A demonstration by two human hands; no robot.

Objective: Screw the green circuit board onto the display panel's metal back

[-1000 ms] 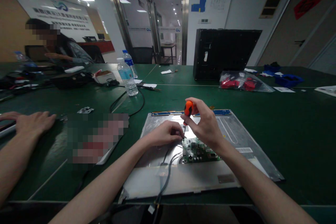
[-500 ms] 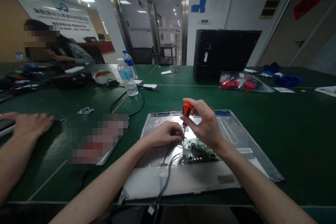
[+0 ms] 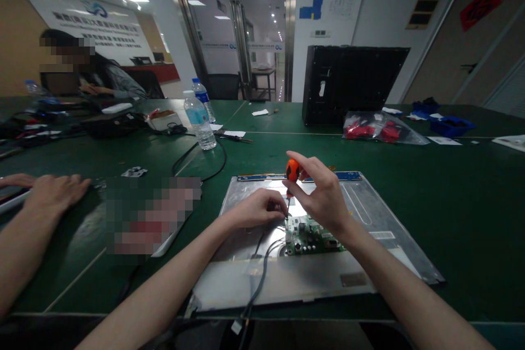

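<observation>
Far left, table edge: co-worker's hand [image 3: 57, 192] flat and palm down on the green table [image 3: 451, 202], slid slightly rightward since half a second ago; no part in the work at centre.
Left of centre, further back: water bottle [image 3: 199, 120] upright, well apart from both hands, unmoved.
Left hand [image 3: 256, 210]: thumb and fingertips pinched together right at the screwdriver's tip, same place as a second ago; whether closed on the shaft or on a small screw, cannot tell.
Screwdriver [image 3: 292, 170]: upright, orange handle on top, tip down at the near left corner of the circuit board; handle shifted a little left and lower than a second ago.
Circuit board [image 3: 311, 235]: green, lying on the metal panel, just below both hands, grey cable [image 3: 262, 268] running off its left side toward the near edge.
Right hand [image 3: 324, 197]: fingertips closed round the orange handle, fingers re-set on it between pictures.
Meaning of the change: likely a turning stroke under way, tip kept on one spot, fastening at that corner probably unfinished.
Metal panel [image 3: 369, 213]: flat, not shifted.
Right, further back: bag of red parts [image 3: 377, 130], untouched.
</observation>
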